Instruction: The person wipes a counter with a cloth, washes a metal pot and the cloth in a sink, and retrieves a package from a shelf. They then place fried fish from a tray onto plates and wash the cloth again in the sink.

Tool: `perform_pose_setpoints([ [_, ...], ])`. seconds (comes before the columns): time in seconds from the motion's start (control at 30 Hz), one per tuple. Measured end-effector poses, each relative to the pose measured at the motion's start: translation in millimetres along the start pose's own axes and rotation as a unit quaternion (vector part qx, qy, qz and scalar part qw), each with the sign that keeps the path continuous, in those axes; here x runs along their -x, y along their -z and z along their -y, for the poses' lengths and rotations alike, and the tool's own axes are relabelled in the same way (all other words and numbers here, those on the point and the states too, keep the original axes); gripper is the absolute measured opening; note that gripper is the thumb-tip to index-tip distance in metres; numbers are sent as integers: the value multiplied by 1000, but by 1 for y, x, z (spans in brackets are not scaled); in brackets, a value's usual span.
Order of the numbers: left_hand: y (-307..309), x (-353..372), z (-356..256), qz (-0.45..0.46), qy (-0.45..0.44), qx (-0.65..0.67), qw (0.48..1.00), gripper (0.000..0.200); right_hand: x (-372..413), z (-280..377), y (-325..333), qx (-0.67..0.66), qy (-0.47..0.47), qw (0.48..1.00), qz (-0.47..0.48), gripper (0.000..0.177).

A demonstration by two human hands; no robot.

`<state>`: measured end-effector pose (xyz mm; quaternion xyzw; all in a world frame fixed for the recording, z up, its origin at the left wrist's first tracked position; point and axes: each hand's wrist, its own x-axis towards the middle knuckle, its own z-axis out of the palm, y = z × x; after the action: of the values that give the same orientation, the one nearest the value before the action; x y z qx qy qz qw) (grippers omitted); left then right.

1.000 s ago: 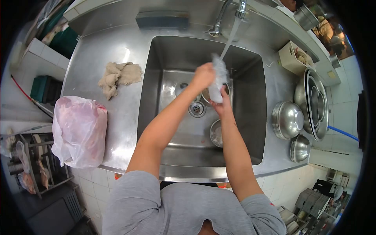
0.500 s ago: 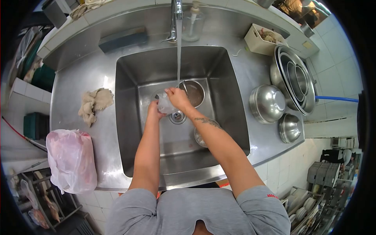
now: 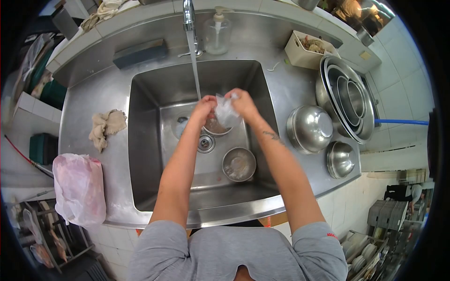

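A crumpled, translucent white plastic sheet or bag [image 3: 225,112] is stretched between my hands over the sink [image 3: 154,187]. My left hand [image 3: 205,108] is closed at its left edge, beside the running water [image 3: 194,70]. My right hand [image 3: 243,105] pinches its upper right part, slightly blurred. Below the plastic, a round steel pot [image 3: 218,133] shows only in part. A clear round plastic container [image 3: 180,126] lies on the sink floor at the left, partly behind my left hand. Nearer me sits a steel bowl [image 3: 239,164] with cloudy contents.
Stacked steel bowls [image 3: 311,129], a smaller stack [image 3: 341,159] and large nested basins [image 3: 323,93] stand on the right counter. At left lie a beige cloth [image 3: 107,127] and a pinkish plastic bag [image 3: 79,187]. Behind are the faucet [image 3: 189,18] and a soap bottle [image 3: 217,35].
My hands have moved right, away from the clear container, which now lies in the sink. The white plastic has moved with them. The view has shifted, showing the nearer bowl fully.
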<state>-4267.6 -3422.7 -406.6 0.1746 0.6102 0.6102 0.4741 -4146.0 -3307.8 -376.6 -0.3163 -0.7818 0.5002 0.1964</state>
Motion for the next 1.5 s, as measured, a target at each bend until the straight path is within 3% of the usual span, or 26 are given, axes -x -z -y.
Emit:
perform_pose_setpoints([
  [0.17,3,-30,-22,-15,7,159,987,9,-52,44,100,12,121,982,-145,22],
  [0.2,5,-34,-28,-14,21,164,986,10,-74,42,124,131,219,943,-214,20],
  [0.23,8,-36,-33,-16,36,169,985,10,-100,31,161,414,354,801,-248,19],
  [0.3,15,-33,-41,-14,27,156,987,11,-130,65,210,18,133,956,-259,35],
  [0.33,19,-29,-47,-11,30,130,991,10,-144,83,234,-183,45,930,-316,50],
  [0.37,22,-23,-52,-7,34,104,994,10,-154,91,246,-218,66,905,-359,63],
  [0.43,25,-8,-58,-19,38,64,997,6,-154,98,261,-21,-31,917,-398,65],
  [0.47,27,-2,-59,-17,31,35,999,5,-157,94,265,95,-75,890,-439,64],
  [0.5,31,1,-56,-14,24,4,1000,5,-160,89,256,243,-82,813,-522,62],
  [0.57,44,3,-41,-19,27,-122,992,5,-159,76,237,301,-25,801,-518,54],
  [0.6,51,-3,-31,-18,24,-185,982,6,-125,91,206,210,37,873,-439,49],
  [0.67,76,-25,17,-39,-10,-481,876,9,-128,60,162,31,185,950,-251,26],
  [0.73,103,-41,78,-74,-54,-598,796,19,-81,81,56,-133,1,991,-15,19],
  [0.83,120,-31,137,-33,12,-658,753,32,-58,59,-52,-235,-25,953,189,18],
  [0.9,117,-12,158,-90,50,-684,722,44,-48,26,-94,-230,-89,957,153,21],
  [0.93,116,-11,157,-68,77,-666,739,62,-56,-23,-112,-146,-103,980,85,24],
  [1.0,114,3,154,-62,96,-665,738,59,-41,-72,-110,78,-115,987,-82,37],
  [1.03,113,8,154,-64,104,-662,739,58,-18,-75,-94,215,-104,955,-178,47],
  [1.07,113,14,157,-62,117,-663,736,48,-11,-129,-98,275,-211,902,-258,67],
  [1.1,114,21,160,-60,129,-666,732,40,-3,-183,-113,254,-272,883,-286,68],
  [1.17,121,39,176,-55,148,-663,732,36,19,-211,-123,100,-337,896,-272,73],
  [1.23,130,51,196,-54,157,-652,740,44,31,-195,-118,-172,-323,914,-174,78],
  [1.27,134,60,201,-34,163,-649,742,39,33,-186,-119,-199,-295,916,-186,71],
  [1.37,143,77,176,18,182,-641,745,30,13,-163,-121,-61,-157,958,-230,61],
  [1.4,142,81,157,33,197,-634,747,29,10,-113,-115,4,-197,964,-181,52],
  [1.5,152,72,144,79,200,-615,759,30,-20,-112,-135,354,39,928,-112,43],
])
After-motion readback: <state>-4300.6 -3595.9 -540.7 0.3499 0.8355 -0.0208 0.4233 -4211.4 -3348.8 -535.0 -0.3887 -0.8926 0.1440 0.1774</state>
